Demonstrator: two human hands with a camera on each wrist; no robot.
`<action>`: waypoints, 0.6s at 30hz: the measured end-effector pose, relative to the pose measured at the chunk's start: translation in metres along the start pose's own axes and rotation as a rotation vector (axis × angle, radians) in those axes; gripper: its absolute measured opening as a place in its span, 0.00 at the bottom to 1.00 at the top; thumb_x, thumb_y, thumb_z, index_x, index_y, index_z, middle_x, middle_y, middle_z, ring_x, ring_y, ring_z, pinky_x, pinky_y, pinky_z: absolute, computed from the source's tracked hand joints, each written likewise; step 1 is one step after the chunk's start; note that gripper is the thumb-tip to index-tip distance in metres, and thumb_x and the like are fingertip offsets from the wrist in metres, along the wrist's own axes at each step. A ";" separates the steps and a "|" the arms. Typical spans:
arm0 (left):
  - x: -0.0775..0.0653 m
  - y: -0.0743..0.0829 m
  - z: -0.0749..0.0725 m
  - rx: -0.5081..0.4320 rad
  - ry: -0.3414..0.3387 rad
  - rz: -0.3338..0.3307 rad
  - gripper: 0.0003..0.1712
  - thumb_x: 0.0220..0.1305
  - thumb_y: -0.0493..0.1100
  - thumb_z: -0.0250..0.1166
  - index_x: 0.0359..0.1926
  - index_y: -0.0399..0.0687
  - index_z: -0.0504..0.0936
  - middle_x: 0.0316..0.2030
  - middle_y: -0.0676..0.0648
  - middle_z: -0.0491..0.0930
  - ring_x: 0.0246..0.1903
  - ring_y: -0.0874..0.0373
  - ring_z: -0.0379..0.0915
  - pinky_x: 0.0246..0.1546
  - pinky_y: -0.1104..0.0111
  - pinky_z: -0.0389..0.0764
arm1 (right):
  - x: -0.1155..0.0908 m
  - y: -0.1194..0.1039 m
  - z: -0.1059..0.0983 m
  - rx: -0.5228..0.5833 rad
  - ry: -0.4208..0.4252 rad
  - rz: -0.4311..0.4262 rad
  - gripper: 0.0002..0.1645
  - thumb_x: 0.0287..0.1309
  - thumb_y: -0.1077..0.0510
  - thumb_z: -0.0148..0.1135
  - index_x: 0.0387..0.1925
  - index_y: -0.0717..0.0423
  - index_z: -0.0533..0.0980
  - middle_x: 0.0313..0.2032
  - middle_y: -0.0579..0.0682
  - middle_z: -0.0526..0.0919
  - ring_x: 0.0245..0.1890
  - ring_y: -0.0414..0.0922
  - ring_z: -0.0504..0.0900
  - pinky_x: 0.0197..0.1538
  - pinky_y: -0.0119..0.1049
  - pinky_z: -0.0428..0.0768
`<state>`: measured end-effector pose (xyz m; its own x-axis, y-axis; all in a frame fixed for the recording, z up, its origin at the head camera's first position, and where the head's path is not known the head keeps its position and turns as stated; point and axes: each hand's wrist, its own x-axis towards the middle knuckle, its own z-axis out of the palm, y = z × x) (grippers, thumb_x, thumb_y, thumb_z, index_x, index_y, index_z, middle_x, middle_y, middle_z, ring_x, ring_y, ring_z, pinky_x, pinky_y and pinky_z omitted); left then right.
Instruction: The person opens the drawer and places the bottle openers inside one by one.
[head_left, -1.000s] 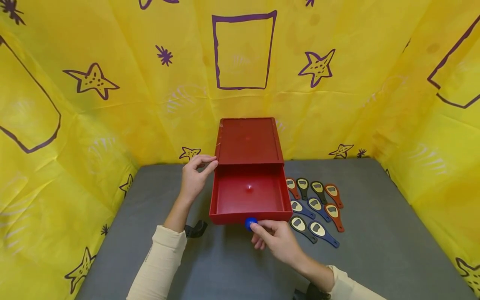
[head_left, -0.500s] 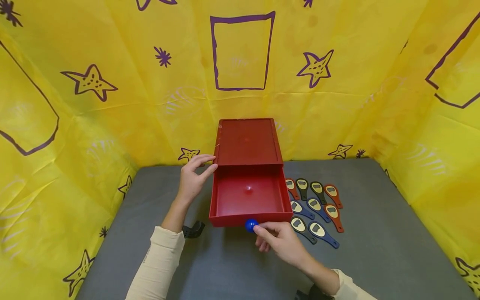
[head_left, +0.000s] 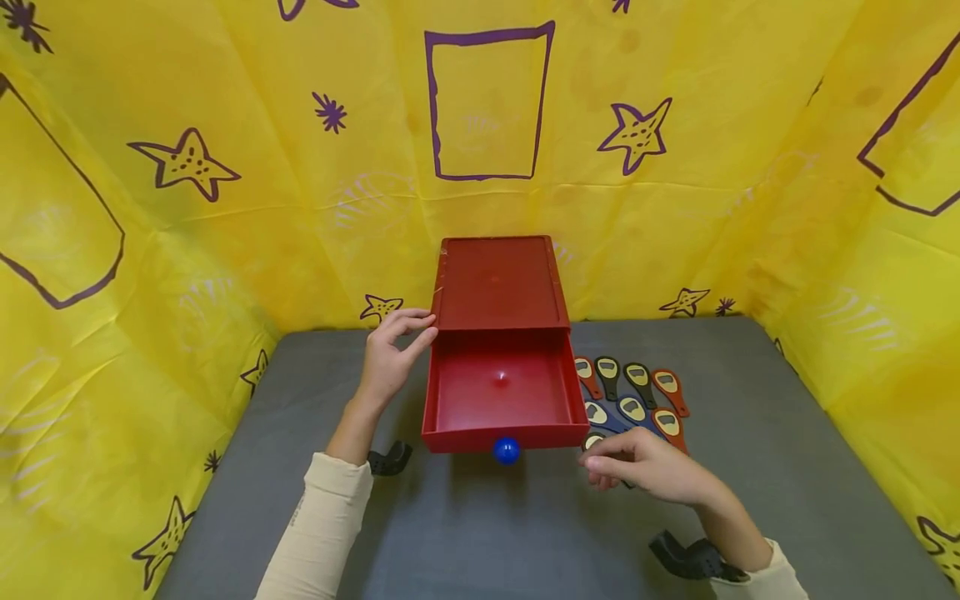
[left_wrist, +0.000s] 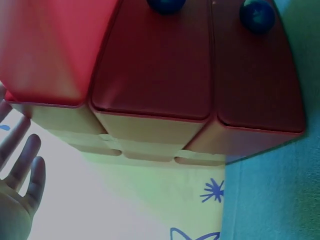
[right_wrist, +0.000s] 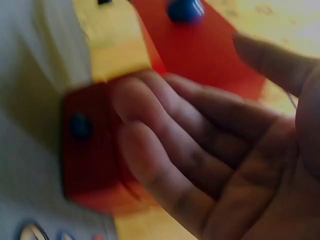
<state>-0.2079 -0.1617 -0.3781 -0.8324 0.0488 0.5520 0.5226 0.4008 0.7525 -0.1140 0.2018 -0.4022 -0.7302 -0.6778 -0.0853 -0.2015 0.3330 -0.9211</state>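
A red drawer unit (head_left: 497,283) stands at the middle back, its top drawer (head_left: 487,410) pulled out with nothing visible inside. A blue ball knob (head_left: 507,451) sits on the drawer's front. My left hand (head_left: 386,362) touches the unit's left side with its fingertips; in the left wrist view its fingers (left_wrist: 22,160) are nearly straight. To the right of the knob, my right hand (head_left: 652,467) hangs with loosely bent fingers, holding nothing. Beneath and behind it lie several bottle openers (head_left: 670,383) in red, black and blue, some partly hidden by the hand.
Two lower drawers (left_wrist: 155,70) with blue knobs are closed in the left wrist view. A grey table (head_left: 450,542) bears everything. Yellow cloth (head_left: 337,225) with purple drawings walls the back and sides. Black wrist straps (head_left: 390,458) show at both wrists.
My right hand has let go of the blue knob and moved right, over the bottle openers. The left hand stays at the unit's side. The drawer remains pulled out.
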 end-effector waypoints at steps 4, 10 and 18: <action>0.003 -0.018 0.001 0.013 -0.011 0.019 0.14 0.58 0.33 0.69 0.46 0.33 0.85 0.48 0.34 0.82 0.52 0.43 0.74 0.51 0.83 0.70 | -0.010 0.014 -0.032 -0.021 -0.002 -0.011 0.14 0.70 0.60 0.51 0.38 0.60 0.83 0.30 0.51 0.86 0.30 0.40 0.83 0.33 0.34 0.81; 0.004 -0.023 0.000 0.038 -0.033 0.069 0.13 0.59 0.37 0.70 0.45 0.40 0.86 0.48 0.41 0.82 0.51 0.50 0.75 0.53 0.80 0.71 | -0.014 0.035 -0.069 -0.116 0.207 0.183 0.20 0.71 0.53 0.51 0.40 0.65 0.82 0.32 0.52 0.85 0.30 0.43 0.82 0.35 0.36 0.82; 0.004 -0.024 -0.001 0.045 -0.045 0.067 0.12 0.59 0.37 0.69 0.44 0.38 0.86 0.48 0.40 0.81 0.51 0.49 0.75 0.52 0.77 0.72 | -0.007 0.074 -0.098 -0.242 0.454 0.444 0.29 0.69 0.46 0.54 0.44 0.73 0.79 0.30 0.57 0.85 0.31 0.47 0.82 0.37 0.39 0.82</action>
<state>-0.2232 -0.1723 -0.3938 -0.8039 0.1175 0.5830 0.5693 0.4359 0.6971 -0.1880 0.2950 -0.4329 -0.9685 -0.1183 -0.2193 0.0789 0.6890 -0.7205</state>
